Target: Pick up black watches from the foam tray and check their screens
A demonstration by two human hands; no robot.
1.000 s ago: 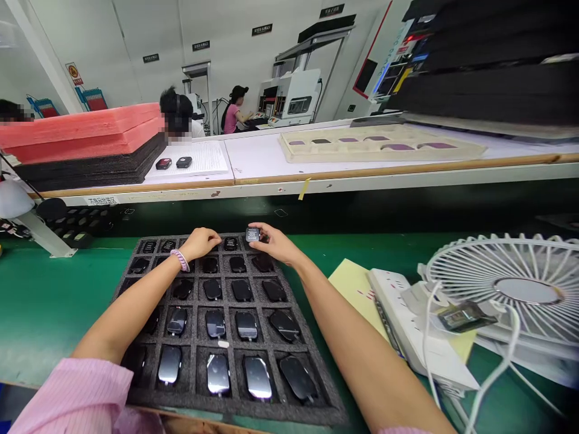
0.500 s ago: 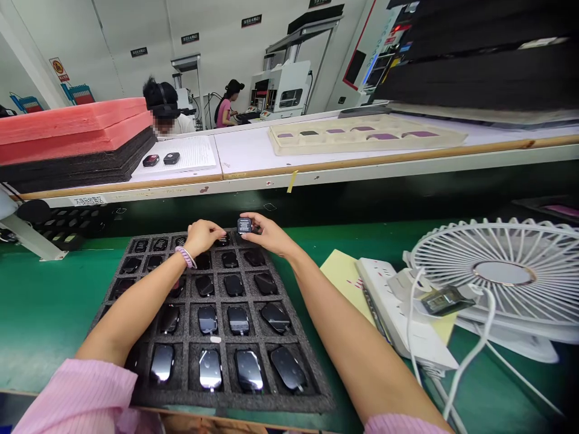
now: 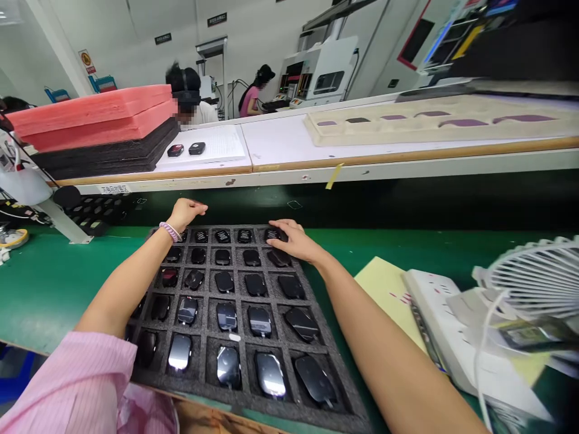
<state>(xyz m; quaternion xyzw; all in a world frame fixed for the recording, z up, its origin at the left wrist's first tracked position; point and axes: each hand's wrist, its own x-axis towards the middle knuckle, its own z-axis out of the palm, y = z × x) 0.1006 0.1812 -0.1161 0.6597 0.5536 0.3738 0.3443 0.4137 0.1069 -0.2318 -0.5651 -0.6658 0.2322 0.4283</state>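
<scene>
Black foam tray lies on the green desk under both your forearms, its cells filled w/ small dark devices, glossy faces up in the near rows.

R hand: palm down at the tray's far right corner, fingers flat and spread, pressing on the device in the far-row cell there. That device is seated in its cell, partly covered by your fingertips; no pinch, nothing lifted. Next device, one row nearer, sits just under the heel of that hand.

L hand: raised over the tray's far left corner, fingers loosely extended, holding nothing. Pink bead bracelet on that wrist. Whether it touches the tray edge: cannot tell.

Between the two hands, far-row devices show ribbed backs, undisturbed.

Right of your R arm: yellow paper sheet, white power strip on it, white fan beyond, blurred.

Past both hands: raised white shelf carrying pink and black foam sheets, two small devices on paper, beige moulded tray. Other people sit at machines farther back.
</scene>
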